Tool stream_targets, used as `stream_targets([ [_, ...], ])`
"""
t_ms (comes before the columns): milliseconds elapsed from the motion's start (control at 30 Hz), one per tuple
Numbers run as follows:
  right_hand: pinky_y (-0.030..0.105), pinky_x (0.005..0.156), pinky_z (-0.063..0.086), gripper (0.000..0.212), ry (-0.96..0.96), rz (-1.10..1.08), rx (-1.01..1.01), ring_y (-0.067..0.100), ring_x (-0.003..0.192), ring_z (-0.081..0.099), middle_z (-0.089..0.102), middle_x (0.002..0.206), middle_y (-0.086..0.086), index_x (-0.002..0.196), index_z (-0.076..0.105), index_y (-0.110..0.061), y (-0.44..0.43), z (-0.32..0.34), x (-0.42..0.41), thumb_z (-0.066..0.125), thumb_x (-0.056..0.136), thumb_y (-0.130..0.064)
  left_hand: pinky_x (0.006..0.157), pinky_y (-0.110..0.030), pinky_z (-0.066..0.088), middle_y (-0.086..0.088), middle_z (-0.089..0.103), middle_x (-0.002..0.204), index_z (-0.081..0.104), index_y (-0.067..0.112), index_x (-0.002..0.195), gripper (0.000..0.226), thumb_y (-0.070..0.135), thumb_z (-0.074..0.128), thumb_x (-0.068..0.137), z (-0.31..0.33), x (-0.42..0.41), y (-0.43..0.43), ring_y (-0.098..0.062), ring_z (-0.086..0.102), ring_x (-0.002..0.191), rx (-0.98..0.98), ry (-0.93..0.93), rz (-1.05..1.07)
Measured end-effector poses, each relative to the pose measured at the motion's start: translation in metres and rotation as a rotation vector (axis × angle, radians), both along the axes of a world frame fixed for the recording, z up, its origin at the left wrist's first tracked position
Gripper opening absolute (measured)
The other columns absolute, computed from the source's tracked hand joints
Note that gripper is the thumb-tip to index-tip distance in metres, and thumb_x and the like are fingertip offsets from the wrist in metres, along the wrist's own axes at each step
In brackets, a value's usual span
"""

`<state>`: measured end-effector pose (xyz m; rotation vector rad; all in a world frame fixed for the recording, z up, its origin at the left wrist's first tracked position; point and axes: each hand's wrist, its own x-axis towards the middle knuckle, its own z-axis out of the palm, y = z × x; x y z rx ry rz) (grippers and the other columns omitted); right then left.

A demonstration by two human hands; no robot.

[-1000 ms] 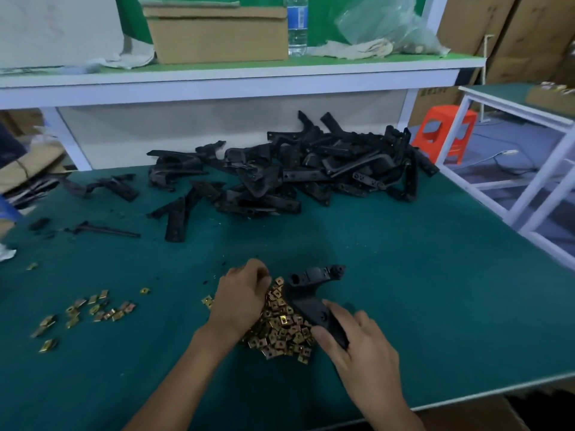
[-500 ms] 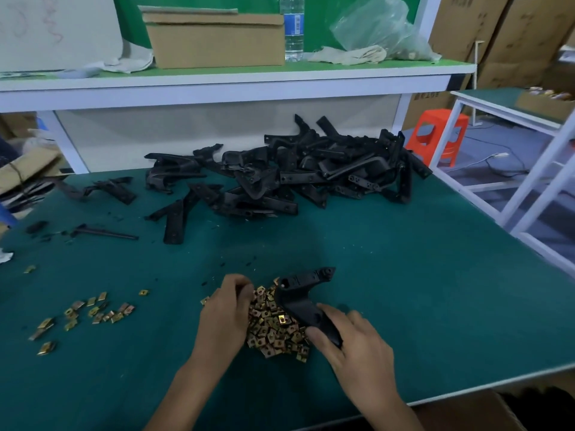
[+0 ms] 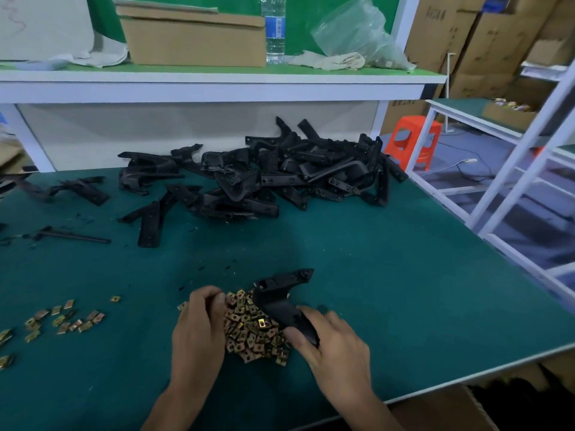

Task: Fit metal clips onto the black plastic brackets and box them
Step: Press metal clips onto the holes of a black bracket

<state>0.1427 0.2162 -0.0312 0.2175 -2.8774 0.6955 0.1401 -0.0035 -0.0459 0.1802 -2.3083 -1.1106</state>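
My right hand (image 3: 333,346) grips the lower end of a black plastic bracket (image 3: 280,293), which slants up over a heap of brass-coloured metal clips (image 3: 252,331) on the green table (image 3: 389,275). My left hand (image 3: 199,325) lies at the heap's left edge with its fingertips curled into the clips; whether they pinch one is hidden. A big pile of black brackets (image 3: 264,172) fills the back of the table. A brown cardboard box (image 3: 441,409) shows below the table's front edge at the right.
Several loose clips (image 3: 62,321) lie scattered at the left. Single black brackets (image 3: 149,222) and a thin black part (image 3: 71,236) lie at the mid left. The shelf above carries a cardboard box (image 3: 193,38), a water bottle (image 3: 275,29) and a plastic bag (image 3: 357,35). Off the right edge stand a white frame (image 3: 513,181) and an orange stool (image 3: 413,141).
My left hand has drawn back a little from the top of the clip heap to its left edge. The right hand keeps hold of the bracket, almost unmoved.
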Motion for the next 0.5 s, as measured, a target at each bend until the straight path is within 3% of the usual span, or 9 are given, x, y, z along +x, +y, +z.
stream_targets([
  [133, 0.027, 0.064, 0.038, 0.068, -0.010, 0.002, 0.018, 0.010, 0.095, 0.060, 0.059, 0.097, -0.014, 0.130, 0.056, -0.048, 0.0007, -0.0010, 0.0003, 0.021, 0.086, -0.085, 0.071, -0.025, 0.040, 0.025, 0.056, 0.094, 0.046, 0.041, 0.104, 0.007, 0.037, 0.050, 0.099, -0.0011, -0.0030, -0.0015, -0.007, 0.054, 0.088, 0.014, -0.028, 0.011],
  [300, 0.027, 0.058, 0.037, 0.066, 0.051, 0.001, 0.005, 0.012, 0.086, 0.063, 0.061, 0.091, -0.013, 0.124, 0.064, -0.041, 0.0005, -0.0017, 0.0009, 0.027, 0.089, -0.082, 0.072, -0.004, 0.038, 0.030, 0.056, 0.091, 0.042, 0.049, 0.098, 0.028, 0.031, 0.064, 0.094, 0.0013, -0.0015, 0.0024, 0.014, 0.054, 0.092, -0.068, -0.063, -0.031],
  [400, 0.030, 0.058, 0.042, 0.063, 0.058, -0.008, -0.022, 0.014, 0.087, 0.064, 0.062, 0.091, -0.011, 0.123, 0.065, -0.039, -0.0005, -0.0022, 0.0013, 0.032, 0.088, -0.079, 0.069, -0.006, 0.037, 0.028, 0.056, 0.086, 0.043, 0.045, 0.096, 0.032, 0.026, 0.067, 0.093, 0.0032, -0.0008, 0.0029, 0.004, 0.056, 0.084, -0.113, -0.022, -0.036],
  [500, 0.036, 0.059, 0.048, 0.063, 0.080, -0.008, -0.073, 0.019, 0.085, 0.065, 0.063, 0.091, -0.009, 0.121, 0.067, -0.035, -0.0006, -0.0026, 0.0025, 0.037, 0.086, -0.077, 0.070, -0.013, 0.038, 0.021, 0.058, 0.089, 0.051, 0.033, 0.098, 0.017, 0.026, 0.066, 0.096, 0.0017, -0.0007, 0.0022, -0.003, 0.056, 0.083, -0.166, 0.052, -0.051],
])
